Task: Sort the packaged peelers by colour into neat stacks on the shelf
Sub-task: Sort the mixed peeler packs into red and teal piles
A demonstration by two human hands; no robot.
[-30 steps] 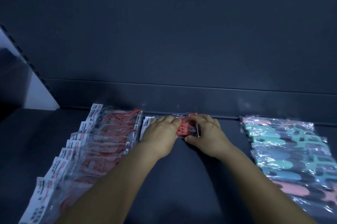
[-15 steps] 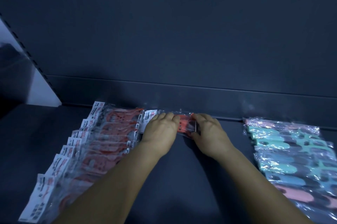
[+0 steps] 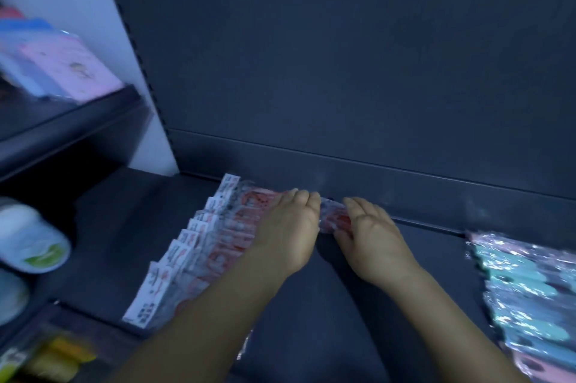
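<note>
Now both forearms reach forward over the dark shelf [image 3: 311, 304], converging toward its back edge; the left hand [image 3: 290, 226] lies palm down with the back of the hand up, its fingers stretched forward close together, the fingertips at the back of the shelf; it covers the inner edge of the row of red packaged peelers [image 3: 199, 245] and the left part of a single red peeler packet [image 3: 335, 219]; whether its thumb curls under that packet cannot be told; the right hand [image 3: 371, 233] is also palm down, fingers straight and side by side, resting on the right part of the same packet, with the thumb tucked low along the near edge, though the blur hides whether it pinches the wrap; the packet lies crosswise between the two hands, at the back of the shelf just before the raised rear lip; the red row fans from the back toward the front left, each white header card overlapping the next; well apart on the right lies a pile of teal and pink packaged peelers [image 3: 530, 286] in shiny wrap; at the far left a neighbouring shelf holds a pink pack [image 3: 71, 70], and below it a white round container with a green label [image 3: 34, 242] shows, blurred.
</note>
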